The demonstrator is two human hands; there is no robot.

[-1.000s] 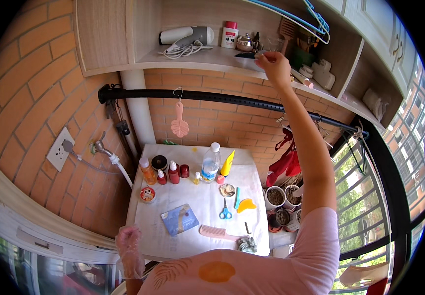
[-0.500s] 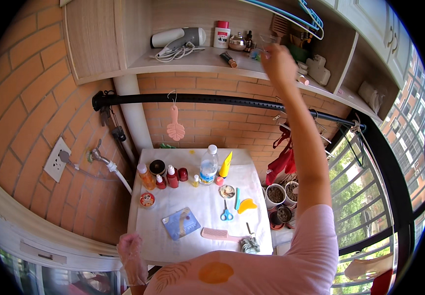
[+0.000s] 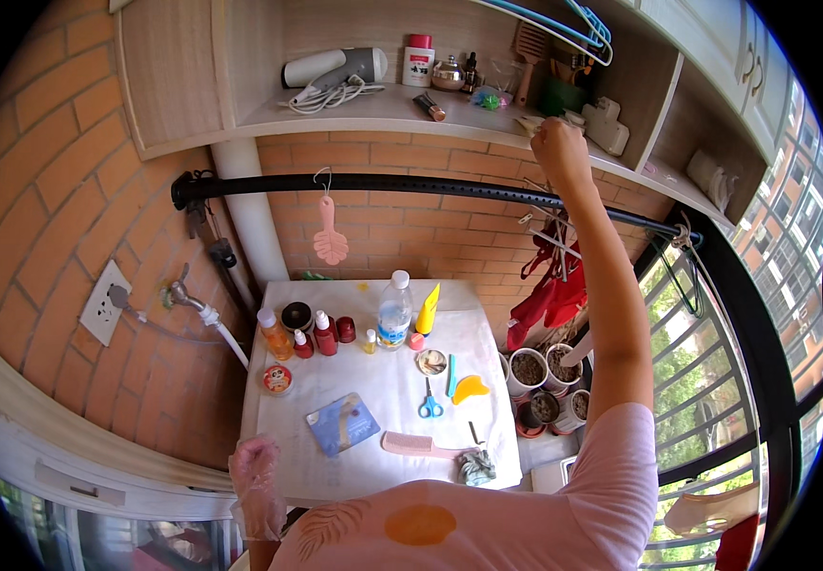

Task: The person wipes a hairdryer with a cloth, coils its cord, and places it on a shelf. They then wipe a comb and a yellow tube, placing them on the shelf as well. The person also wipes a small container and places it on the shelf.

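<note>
My right hand (image 3: 561, 152) is raised to the front edge of the shelf, fingers pinched together. A thin pale bit shows by its fingertips; what it is I cannot make out. Just behind are a dark green pot (image 3: 561, 95), a clear cup (image 3: 504, 74) with small colourful pieces, and a brown comb (image 3: 529, 52). My left hand (image 3: 257, 462), in a clear plastic glove, is held curled at the table's near left corner, with nothing visible in it. Closest to it on the table lies a flat blue packet (image 3: 343, 424).
On the white-covered table (image 3: 335, 481) stand a water bottle (image 3: 394, 314), a yellow tube (image 3: 428, 309) and several small bottles. Blue scissors (image 3: 431, 404) and a pink comb (image 3: 421, 444) lie there too. A black rail (image 3: 383, 184) crosses below the shelf. Potted plants (image 3: 528, 369) stand right.
My right hand has come down and slightly right, from in front of the clear cup to the shelf's front edge. The left hand stays curled in about the same place.
</note>
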